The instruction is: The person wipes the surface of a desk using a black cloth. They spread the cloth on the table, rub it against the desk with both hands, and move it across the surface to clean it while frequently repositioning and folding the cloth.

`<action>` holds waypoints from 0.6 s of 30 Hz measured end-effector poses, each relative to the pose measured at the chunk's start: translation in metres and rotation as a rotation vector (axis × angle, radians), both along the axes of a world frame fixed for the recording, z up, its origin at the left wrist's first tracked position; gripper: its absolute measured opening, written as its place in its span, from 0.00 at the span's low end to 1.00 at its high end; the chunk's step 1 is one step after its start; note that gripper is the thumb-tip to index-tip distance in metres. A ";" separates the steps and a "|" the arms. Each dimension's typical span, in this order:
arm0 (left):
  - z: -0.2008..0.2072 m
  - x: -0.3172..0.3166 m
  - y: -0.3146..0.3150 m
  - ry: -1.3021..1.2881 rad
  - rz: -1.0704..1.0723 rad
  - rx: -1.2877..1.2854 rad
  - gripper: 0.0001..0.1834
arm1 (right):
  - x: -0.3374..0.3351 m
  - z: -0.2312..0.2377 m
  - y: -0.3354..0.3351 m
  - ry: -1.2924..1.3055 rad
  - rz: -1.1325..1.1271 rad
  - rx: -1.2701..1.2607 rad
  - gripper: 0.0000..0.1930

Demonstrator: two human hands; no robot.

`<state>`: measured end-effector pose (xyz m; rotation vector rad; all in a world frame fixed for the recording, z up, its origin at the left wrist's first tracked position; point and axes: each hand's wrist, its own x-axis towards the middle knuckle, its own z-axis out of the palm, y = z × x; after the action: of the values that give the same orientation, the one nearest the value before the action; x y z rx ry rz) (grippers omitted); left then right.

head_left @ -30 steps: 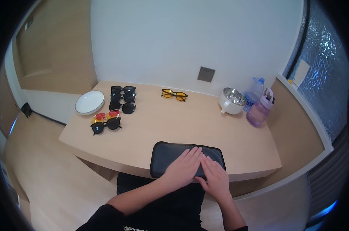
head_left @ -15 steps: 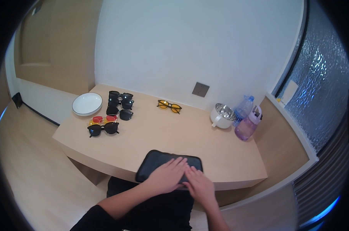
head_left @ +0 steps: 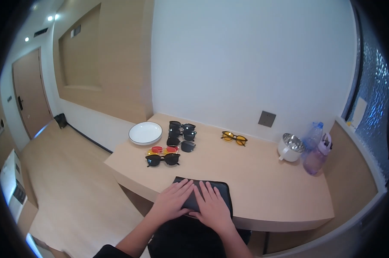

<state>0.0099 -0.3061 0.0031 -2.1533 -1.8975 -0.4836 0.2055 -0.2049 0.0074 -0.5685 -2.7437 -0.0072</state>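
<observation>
A flat black rectangular case (head_left: 223, 189) lies at the desk's front edge, partly covered by my hands. My left hand (head_left: 173, 200) rests on its left part, fingers stretched out and palm down. Beside it my right hand (head_left: 212, 207) lies flat on the right part, its fingers spread a little. The two hands nearly meet at the middle, and neither grips anything. Beyond the case, to the left, sits a pair of black sunglasses (head_left: 162, 160). Just behind these are red-lensed glasses (head_left: 172, 149) and a yellow pair, partly overlapped.
More dark sunglasses (head_left: 182, 135) form a column behind, right of a white dish (head_left: 145, 133). Yellow-lensed glasses (head_left: 234, 138) lie near the wall. At the desk's right stand a white cup (head_left: 289, 153) with a metal inside, a clear bottle (head_left: 313, 134) and a purple bottle (head_left: 316, 161).
The view has swung left, so the desk appears farther right. My hands have drawn apart from their overlap, the right one now flatter on the case.
</observation>
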 end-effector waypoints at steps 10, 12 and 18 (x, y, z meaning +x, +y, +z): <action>0.002 0.045 0.020 0.133 -0.056 -0.024 0.47 | 0.033 -0.011 0.015 0.129 0.027 0.028 0.42; -0.004 0.052 0.026 0.141 -0.074 0.005 0.46 | 0.045 -0.011 0.018 0.158 0.024 0.011 0.41; -0.002 0.110 0.064 0.074 -0.236 -0.050 0.48 | 0.117 -0.006 0.029 0.143 -0.120 -0.025 0.41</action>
<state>0.1194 -0.2418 0.0009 -2.4055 -1.6426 -0.3961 0.3223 -0.1755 0.0013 -0.7120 -2.5713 0.0375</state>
